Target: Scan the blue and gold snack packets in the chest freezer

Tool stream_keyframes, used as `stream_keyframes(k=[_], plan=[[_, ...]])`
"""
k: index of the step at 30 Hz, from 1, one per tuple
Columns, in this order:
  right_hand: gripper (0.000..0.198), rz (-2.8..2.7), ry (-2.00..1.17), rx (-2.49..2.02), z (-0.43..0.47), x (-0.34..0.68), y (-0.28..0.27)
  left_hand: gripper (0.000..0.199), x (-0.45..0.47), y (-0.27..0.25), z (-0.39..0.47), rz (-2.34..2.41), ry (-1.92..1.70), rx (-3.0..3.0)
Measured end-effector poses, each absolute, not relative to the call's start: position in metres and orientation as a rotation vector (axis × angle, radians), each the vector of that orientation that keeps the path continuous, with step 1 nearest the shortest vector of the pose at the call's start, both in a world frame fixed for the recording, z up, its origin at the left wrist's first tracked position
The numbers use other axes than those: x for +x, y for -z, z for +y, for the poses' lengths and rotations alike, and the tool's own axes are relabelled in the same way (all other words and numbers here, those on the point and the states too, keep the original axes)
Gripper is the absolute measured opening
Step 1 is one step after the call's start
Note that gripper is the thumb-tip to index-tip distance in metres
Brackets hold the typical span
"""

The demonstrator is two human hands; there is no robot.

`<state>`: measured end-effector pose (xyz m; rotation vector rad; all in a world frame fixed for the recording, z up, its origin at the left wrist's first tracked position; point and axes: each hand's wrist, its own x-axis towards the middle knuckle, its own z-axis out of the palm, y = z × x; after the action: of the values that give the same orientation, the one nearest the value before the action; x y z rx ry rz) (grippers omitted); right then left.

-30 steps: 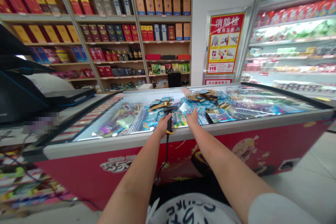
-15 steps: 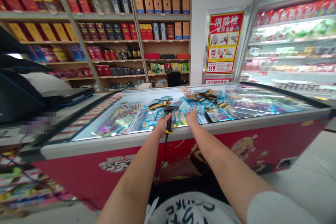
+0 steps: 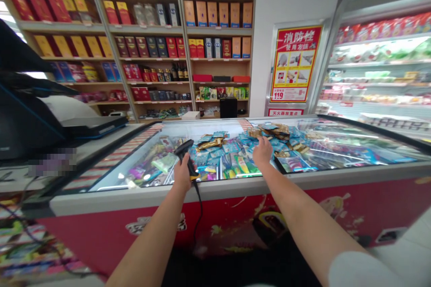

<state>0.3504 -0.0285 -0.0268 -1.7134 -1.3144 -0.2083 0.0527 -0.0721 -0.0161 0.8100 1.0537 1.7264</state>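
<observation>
Scanner [image 3: 184,147] swung leftward, near the freezer's [image 3: 232,189] front edge, left hand's [image 3: 182,175] fingers wrapped round it! Right hand [image 3: 263,152] has shifted rightward onto piled packets [image 3: 278,131], its grip unclear.

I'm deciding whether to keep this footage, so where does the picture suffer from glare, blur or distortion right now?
Head view, right: the cooler looks washed out and soft; head view, right of centre: white glare streaks cross the freezer glass; head view, left: the shelves lean outward, probably lens distortion; head view, foreground: the scanner shows fairly clearly.
</observation>
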Motion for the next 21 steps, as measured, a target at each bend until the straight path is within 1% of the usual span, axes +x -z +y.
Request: stream_keyframes(k=[3, 5, 6, 9, 11, 15, 21], plan=[[0.041, -1.622, 0.162, -1.622, -0.004, 0.317, 0.025, 0.043, 0.039, 0.017, -0.072, 1.030, -1.743, 0.693], [0.041, -1.782, 0.115, -1.579, 0.015, 0.288, 0.023, 0.043, 0.037, 0.018, -0.074, 1.039, -1.699, 0.684], [0.046, -1.832, 0.083, -1.583, 0.024, 0.273, 0.022, 0.045, 0.037, 0.018, -0.076, 1.057, -1.679, 0.696], [0.071, -1.858, -0.054, -1.713, 0.052, 0.236, 0.010, 0.048, 0.041, 0.020, -0.080, 1.109, -1.668, 0.746], [0.082, -1.863, -0.181, -1.804, 0.071, 0.221, -0.002, 0.048, 0.042, 0.022, -0.081, 1.140, -1.647, 0.766], [0.090, -1.889, -0.365, -1.926, 0.109, 0.208, -0.022, 0.045, 0.044, 0.025, -0.083, 1.213, -1.670, 0.771], [0.098, -1.952, -0.426, -2.035, 0.152, 0.203, -0.025, 0.040, 0.043, 0.033, -0.076, 1.238, -1.627, 0.830]])
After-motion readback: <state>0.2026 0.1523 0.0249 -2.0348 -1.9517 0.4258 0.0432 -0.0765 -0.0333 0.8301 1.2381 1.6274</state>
